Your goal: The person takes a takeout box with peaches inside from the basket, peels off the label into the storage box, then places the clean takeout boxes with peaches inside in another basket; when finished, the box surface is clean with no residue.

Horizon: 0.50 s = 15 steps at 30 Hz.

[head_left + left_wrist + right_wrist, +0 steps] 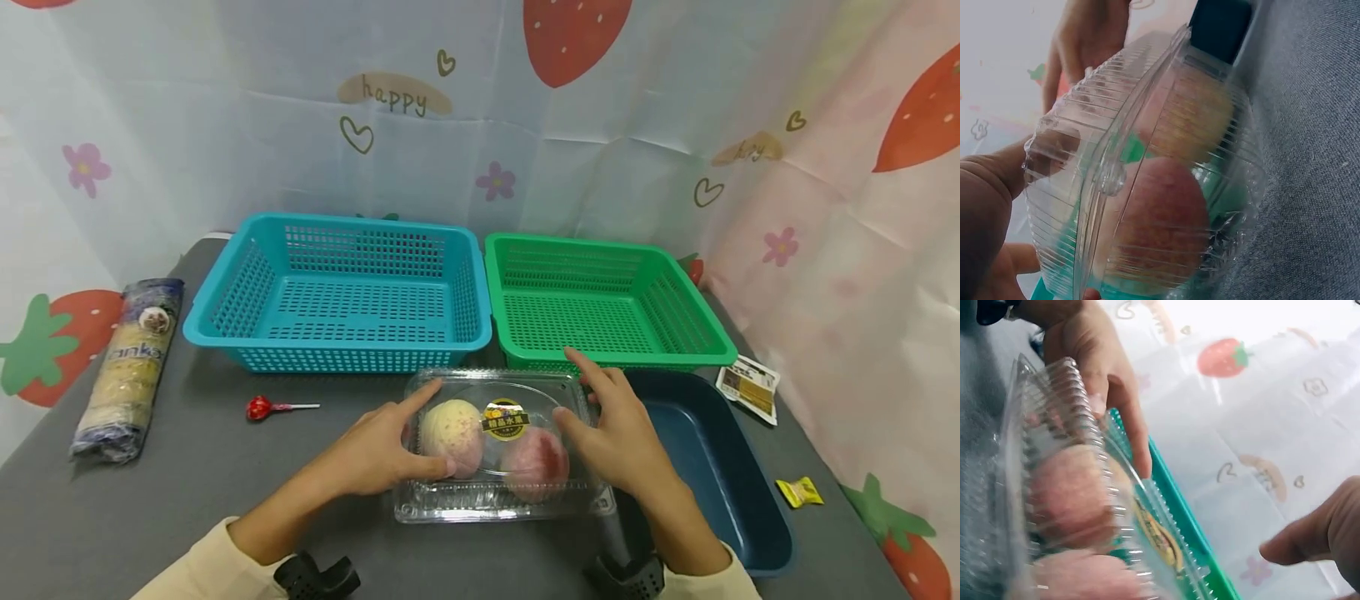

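Two hands bracket one clear clamshell box (498, 454) that sits on the grey tabletop (187, 475), just in front of the baskets. I have my left hand (375, 454) on its left side, thumb curled against the front wall and index finger lying along the lid edge; my right hand (618, 433) touches the right side, its fingers (581, 367) nearly straight and slightly spread. Gripping from both sides steadies a flimsy, springy shell. Inside I count two round fruits (450, 433), one pale, one pinker, under one yellow label (505, 419). Behind stand two baskets side by side: one blue basket (337, 292), one green basket (600, 300). One dark blue tray (712, 467) lies partly under my right hand. One lollipop (259, 407), one wrapped noodle pack (131, 367) and two small packets (750, 387) lie about.
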Tool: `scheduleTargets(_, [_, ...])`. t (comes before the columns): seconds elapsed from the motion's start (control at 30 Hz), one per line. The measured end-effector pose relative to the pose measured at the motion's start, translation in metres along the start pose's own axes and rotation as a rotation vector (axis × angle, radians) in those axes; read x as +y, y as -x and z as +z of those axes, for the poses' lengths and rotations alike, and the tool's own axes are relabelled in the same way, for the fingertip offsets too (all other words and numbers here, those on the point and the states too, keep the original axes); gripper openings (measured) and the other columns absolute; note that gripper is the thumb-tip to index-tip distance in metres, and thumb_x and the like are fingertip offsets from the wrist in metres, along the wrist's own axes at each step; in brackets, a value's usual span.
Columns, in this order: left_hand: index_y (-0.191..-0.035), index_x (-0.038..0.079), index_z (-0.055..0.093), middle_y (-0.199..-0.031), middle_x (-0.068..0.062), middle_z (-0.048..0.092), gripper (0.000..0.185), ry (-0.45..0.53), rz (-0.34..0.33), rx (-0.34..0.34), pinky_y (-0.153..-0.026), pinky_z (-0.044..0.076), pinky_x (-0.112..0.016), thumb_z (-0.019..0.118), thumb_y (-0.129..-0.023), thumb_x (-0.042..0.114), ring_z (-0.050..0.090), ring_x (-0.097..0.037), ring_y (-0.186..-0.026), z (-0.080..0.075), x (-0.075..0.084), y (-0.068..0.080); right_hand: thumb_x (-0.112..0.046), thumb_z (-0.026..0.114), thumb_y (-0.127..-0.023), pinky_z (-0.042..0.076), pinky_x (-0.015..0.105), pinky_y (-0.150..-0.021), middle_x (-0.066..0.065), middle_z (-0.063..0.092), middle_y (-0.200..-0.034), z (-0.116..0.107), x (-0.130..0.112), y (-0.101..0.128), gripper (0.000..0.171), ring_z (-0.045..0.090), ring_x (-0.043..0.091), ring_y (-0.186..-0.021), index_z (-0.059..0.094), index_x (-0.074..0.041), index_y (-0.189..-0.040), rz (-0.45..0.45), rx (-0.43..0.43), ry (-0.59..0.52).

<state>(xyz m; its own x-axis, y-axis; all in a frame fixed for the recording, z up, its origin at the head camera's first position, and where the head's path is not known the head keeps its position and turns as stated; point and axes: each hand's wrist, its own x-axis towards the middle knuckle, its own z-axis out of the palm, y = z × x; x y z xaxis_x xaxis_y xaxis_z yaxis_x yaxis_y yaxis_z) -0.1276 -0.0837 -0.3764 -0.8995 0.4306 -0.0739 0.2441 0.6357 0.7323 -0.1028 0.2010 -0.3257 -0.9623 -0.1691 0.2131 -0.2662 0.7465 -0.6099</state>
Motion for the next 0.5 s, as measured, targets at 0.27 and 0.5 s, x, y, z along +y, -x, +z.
scheduleTargets(0.27, [-0.153,0.02,0.031,-0.099,-0.01,0.055,0.099,-0.015,0.01,0.01,-0.069,0.045,-0.043,0.079,-0.073,0.051,0.051,-0.024,-0.083,0.001,0.0,-0.001,-0.012,0.067,-0.092,0.046,0.036,-0.067,0.011,0.051,-0.121,0.003,-0.008,-0.025,0.058,0.051,0.029,-0.096,0.045,-0.017,-0.146,-0.161,-0.199,-0.013])
scheduleTargets(0.5, [-0.153,0.022,0.03,-0.094,-0.009,0.055,0.1,-0.011,-0.009,0.001,-0.065,0.045,-0.041,0.079,-0.072,0.052,0.051,-0.022,-0.079,0.0,0.0,-0.001,-0.009,0.068,-0.091,0.048,0.038,-0.071,0.011,0.052,-0.124,0.015,-0.017,-0.039,0.057,0.055,0.028,-0.098,0.047,-0.016,-0.144,-0.191,-0.311,0.021])
